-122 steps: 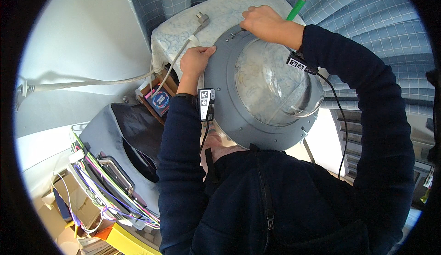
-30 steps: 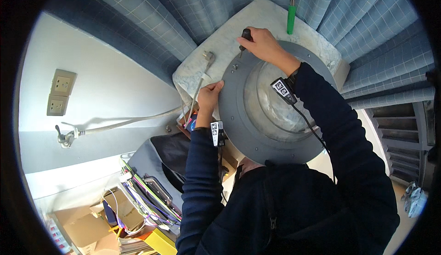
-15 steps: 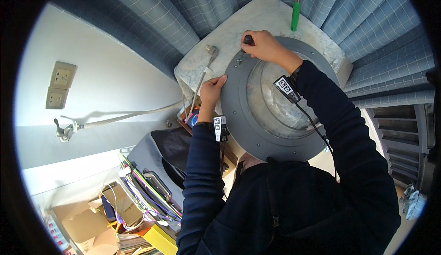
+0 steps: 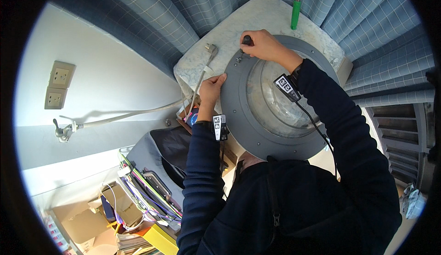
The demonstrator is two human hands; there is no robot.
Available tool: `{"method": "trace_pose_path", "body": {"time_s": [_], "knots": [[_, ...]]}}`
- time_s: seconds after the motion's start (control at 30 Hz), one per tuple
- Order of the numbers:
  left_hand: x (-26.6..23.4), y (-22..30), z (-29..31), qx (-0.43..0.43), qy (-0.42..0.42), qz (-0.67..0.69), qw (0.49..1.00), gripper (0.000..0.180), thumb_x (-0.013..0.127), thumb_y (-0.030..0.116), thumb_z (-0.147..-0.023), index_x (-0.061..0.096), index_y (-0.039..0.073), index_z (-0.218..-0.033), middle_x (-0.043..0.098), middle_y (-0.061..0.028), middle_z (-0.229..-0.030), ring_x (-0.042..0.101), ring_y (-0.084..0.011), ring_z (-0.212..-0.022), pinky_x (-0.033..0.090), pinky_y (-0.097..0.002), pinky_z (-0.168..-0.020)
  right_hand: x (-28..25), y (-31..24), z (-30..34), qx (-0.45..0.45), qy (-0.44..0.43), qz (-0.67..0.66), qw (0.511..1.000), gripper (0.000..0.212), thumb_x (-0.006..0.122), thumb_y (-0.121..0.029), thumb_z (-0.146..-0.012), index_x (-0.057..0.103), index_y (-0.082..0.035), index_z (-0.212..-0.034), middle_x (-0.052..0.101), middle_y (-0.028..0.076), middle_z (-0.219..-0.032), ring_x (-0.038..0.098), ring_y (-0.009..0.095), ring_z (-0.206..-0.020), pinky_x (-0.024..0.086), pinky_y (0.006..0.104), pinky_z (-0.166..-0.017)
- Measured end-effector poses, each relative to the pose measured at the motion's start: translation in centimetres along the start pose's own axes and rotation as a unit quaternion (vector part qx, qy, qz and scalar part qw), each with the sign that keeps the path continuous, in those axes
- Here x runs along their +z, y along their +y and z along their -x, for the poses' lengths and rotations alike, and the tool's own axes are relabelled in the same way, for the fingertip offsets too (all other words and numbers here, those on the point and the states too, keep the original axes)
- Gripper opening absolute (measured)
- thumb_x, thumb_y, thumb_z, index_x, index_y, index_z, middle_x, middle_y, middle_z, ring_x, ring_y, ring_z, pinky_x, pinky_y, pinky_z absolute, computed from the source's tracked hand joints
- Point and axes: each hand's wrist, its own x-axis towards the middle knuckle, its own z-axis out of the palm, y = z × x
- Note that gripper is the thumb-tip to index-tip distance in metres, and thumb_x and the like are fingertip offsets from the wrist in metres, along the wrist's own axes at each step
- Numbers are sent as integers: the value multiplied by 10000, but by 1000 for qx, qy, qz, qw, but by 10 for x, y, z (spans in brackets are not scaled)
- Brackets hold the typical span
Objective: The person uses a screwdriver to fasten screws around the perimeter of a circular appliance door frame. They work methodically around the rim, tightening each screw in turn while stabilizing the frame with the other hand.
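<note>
Spanning the space between the marble-patterned table (image 4: 257, 18) and the front of the person's dark jacket (image 4: 303, 200), a broad grey ring (image 4: 235, 101) surrounds a clear bowl (image 4: 271, 103), its far part over the table and its near edge right by the jacket. Small metal fittings (image 4: 238, 61) sit on the far left part of the ring, and screw heads dot its face. Near those fittings, the right hand (image 4: 264, 44) has its grip closed round the black handle of a screwdriver (image 4: 248, 40), whose shaft points down toward the ring; whether the tip touches anything, I cannot tell. The left hand (image 4: 211, 89) has a narrow grip on the ring's left edge, thumb and fingertips together there. Just beyond that hand, a grey plug (image 4: 211, 49) lies on the table with its cable trailing toward the near side. A green-handled rod (image 4: 296, 16) stands at the far right, before blue checked curtains (image 4: 381, 29). Outward to the left are a wall tap (image 4: 63, 131), wall sockets (image 4: 59, 85), a grey bag (image 4: 154, 147) and bundled hangers (image 4: 151, 195).
</note>
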Motion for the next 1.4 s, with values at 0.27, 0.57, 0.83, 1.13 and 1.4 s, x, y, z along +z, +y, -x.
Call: {"method": "trace_pose_path", "body": {"time_s": [0.27, 0.57, 0.83, 1.13, 1.4], "knots": [[-3, 8, 4, -8, 2, -7, 1000, 439, 714, 460, -807, 738, 55, -978, 700, -45, -788, 626, -116, -706, 485, -259, -696, -1, 0, -1, -11, -15, 45, 999, 176, 620, -196, -847, 621, -26, -891, 647, 84, -674, 636, 153, -561, 490, 282, -543], [-4, 12, 7, -14, -2, 21, 1000, 442, 719, 451, -805, 735, 45, -978, 702, -50, -806, 626, -115, -729, 483, -254, -710, 1, 2, -1, -38, 4, 63, 997, 165, 624, -192, -842, 624, -34, -889, 648, 85, -671, 639, 163, -565, 491, 292, -556], [-3, 8, 4, -12, -3, 21, 1000, 438, 718, 444, -809, 733, 44, -986, 702, -47, -813, 623, -113, -735, 480, -253, -715, 2, 3, -1, -53, 11, 66, 996, 159, 624, -188, -838, 624, -34, -876, 651, 85, -665, 642, 160, -569, 491, 293, -556], [-3, 9, 4, -5, 3, 6, 1000, 444, 716, 457, -807, 734, 52, -990, 704, -48, -809, 632, -122, -736, 483, -262, -719, 2, 4, -2, -40, -4, 68, 997, 163, 628, -194, -836, 621, -40, -887, 656, 89, -677, 643, 163, -577, 492, 295, -560], [-4, 13, 7, -11, 2, 3, 1000, 451, 714, 466, -803, 735, 55, -989, 707, -62, -820, 641, -134, -752, 485, -271, -725, 2, 3, -2, -64, 8, 89, 994, 166, 653, -178, -796, 628, -47, -894, 660, 107, -719, 640, 224, -653, 491, 321, -639]]}}
